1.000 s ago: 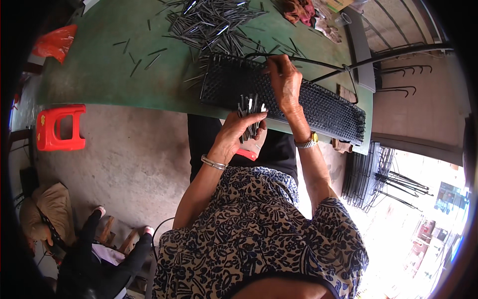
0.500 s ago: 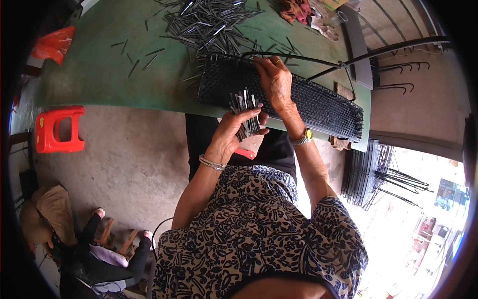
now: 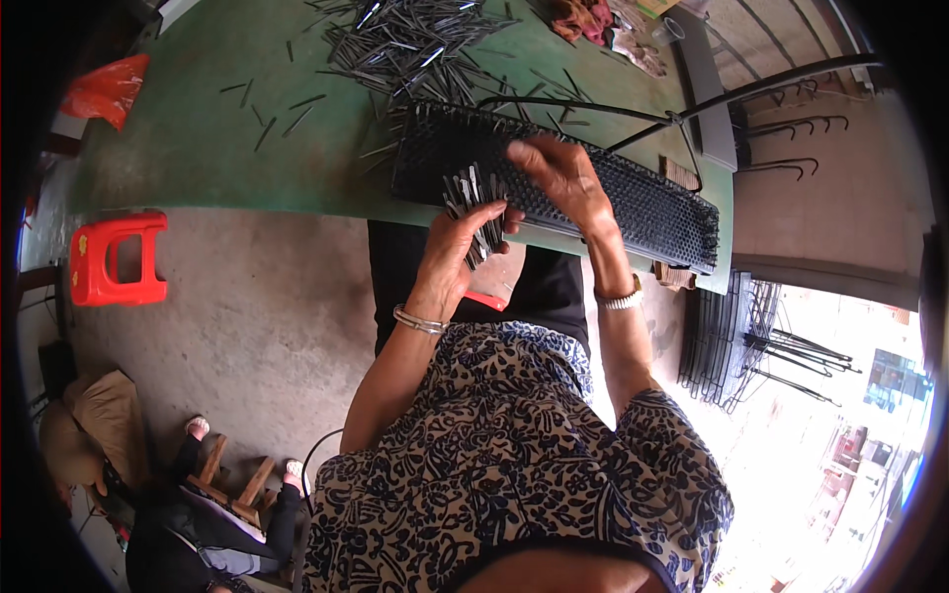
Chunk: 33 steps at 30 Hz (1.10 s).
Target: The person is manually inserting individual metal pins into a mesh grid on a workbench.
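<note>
My left hand is wrapped round a bundle of thin dark metal strips, their ends standing up above my thumb and fingers. It is in front of a long black rack, a perforated tray full of small holes, lying at the table's near edge. My right hand hovers over the rack's middle, to the right of the bundle. Its fingers are bent and smeared by motion, so whether a strip is between them does not show.
A heap of loose strips covers the far part of the green table, with several scattered beside it. A black rod frame rises from the rack. A red stool stands at left; a seated person is at lower left.
My right hand has lifted off the rack and moved slightly right, its wrist turning. My left hand has shifted a little left with the bundle. The rod frame has moved slightly.
</note>
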### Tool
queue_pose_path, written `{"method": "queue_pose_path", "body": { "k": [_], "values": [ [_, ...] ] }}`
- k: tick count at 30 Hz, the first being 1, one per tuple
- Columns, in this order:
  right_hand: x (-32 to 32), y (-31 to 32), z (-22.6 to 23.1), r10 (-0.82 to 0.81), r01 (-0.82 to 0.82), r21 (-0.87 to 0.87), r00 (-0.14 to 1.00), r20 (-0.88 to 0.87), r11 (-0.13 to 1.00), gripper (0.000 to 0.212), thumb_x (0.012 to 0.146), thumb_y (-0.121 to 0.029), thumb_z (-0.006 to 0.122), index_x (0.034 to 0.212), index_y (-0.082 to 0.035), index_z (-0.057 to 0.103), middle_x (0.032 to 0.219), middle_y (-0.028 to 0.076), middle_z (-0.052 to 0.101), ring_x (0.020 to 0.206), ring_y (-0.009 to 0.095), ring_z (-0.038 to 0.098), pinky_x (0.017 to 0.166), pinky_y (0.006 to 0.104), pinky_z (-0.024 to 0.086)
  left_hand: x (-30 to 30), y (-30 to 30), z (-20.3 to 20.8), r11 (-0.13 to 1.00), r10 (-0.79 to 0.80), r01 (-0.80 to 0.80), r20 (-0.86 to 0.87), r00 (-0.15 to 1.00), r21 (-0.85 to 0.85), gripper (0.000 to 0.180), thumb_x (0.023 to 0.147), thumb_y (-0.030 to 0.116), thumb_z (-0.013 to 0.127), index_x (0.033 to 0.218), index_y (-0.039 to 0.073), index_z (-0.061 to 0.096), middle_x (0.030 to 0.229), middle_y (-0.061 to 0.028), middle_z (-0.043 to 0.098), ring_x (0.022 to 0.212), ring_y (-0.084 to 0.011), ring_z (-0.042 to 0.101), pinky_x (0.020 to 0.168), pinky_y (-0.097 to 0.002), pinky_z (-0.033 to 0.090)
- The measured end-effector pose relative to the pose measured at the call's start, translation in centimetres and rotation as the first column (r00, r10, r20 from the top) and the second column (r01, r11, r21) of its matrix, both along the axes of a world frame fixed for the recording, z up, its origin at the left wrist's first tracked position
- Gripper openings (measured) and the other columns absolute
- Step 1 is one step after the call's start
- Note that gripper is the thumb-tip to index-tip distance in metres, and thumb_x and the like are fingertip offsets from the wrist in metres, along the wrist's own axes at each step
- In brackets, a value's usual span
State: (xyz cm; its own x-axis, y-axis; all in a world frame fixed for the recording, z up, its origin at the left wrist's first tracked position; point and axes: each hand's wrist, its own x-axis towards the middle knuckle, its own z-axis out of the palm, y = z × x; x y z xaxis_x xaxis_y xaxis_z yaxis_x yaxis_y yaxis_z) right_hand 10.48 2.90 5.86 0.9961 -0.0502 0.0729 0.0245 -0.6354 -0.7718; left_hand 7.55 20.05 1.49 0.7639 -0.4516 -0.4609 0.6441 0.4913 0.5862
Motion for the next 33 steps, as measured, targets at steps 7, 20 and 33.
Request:
{"method": "queue_pose_path", "body": {
  "k": [7, 20, 33],
  "values": [
    [-1.8, -0.4, 0.2, 0.25, -0.119, 0.407, 0.925, -0.287, 0.906, 0.016, 0.088, -0.009, 0.062, 0.098, 0.004, 0.061, 0.077, 0.009, 0.066, 0.07, 0.014, 0.064, 0.068, 0.0244, 0.048, -0.1, -0.4, 0.8, 0.996, 0.002, -0.009, 0.089, 0.996, 0.084, 0.016, 0.086, 0.016, 0.064, 0.095, 0.003, 0.067, 0.084, -0.0076, 0.071, 0.073, -0.0146, 0.065, 0.054, -0.027, 0.047],
    [-1.6, -0.1, 0.5, 0.224, -0.077, 0.368, 0.9, -0.375, 0.926, 0.015, 0.087, -0.008, 0.062, 0.097, 0.003, 0.061, 0.078, 0.008, 0.067, 0.074, 0.013, 0.065, 0.069, 0.0256, 0.049, 0.0, -0.3, 0.7, 0.979, 0.014, -0.05, 0.181, 0.983, 0.197, 0.019, 0.084, 0.018, 0.067, 0.092, 0.001, 0.069, 0.079, -0.0055, 0.07, 0.067, -0.0127, 0.066, 0.048, -0.0249, 0.046],
    [-1.9, -0.3, 1.0, 0.274, -0.071, 0.479, 0.888, -0.369, 0.875, 0.016, 0.088, -0.008, 0.06, 0.097, 0.006, 0.06, 0.077, 0.013, 0.068, 0.073, 0.018, 0.068, 0.067, 0.0272, 0.053, 0.4, 0.3, 0.0, 0.971, -0.077, 0.029, 0.194, 0.978, 0.238, 0.023, 0.082, 0.022, 0.07, 0.091, 0.0, 0.07, 0.078, -0.0064, 0.07, 0.068, -0.0123, 0.066, 0.05, -0.026, 0.046]
  ]
}}
